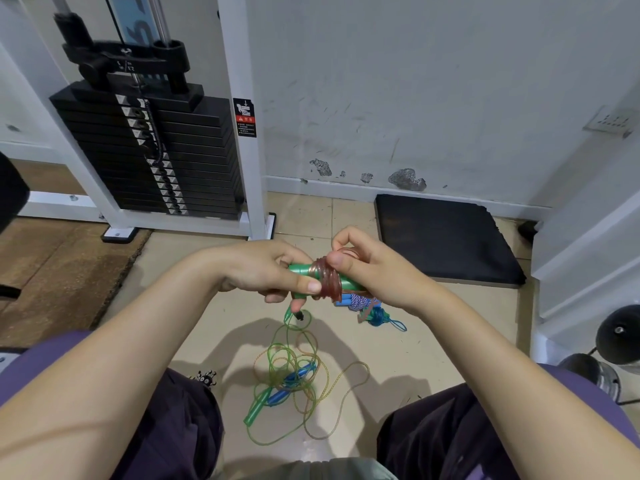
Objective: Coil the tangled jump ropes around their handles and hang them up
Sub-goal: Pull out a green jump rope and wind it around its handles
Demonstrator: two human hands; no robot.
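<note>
Tiled gym floor (214,299) below — both hands grip green handles (304,270) wound with reddish rope (327,280): left hand (266,268), right hand (367,268).

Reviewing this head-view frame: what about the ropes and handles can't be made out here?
- Green handles: ends hidden inside the left hand and right hand; their count is unclear.
- Reddish rope coil: its loose end is hidden under the right thumb.
- Blue wound rope: partly behind the right hand.
- Floor tangle: which strand joins which handle is unreadable.
- Any hanging spot: not in view.
</note>
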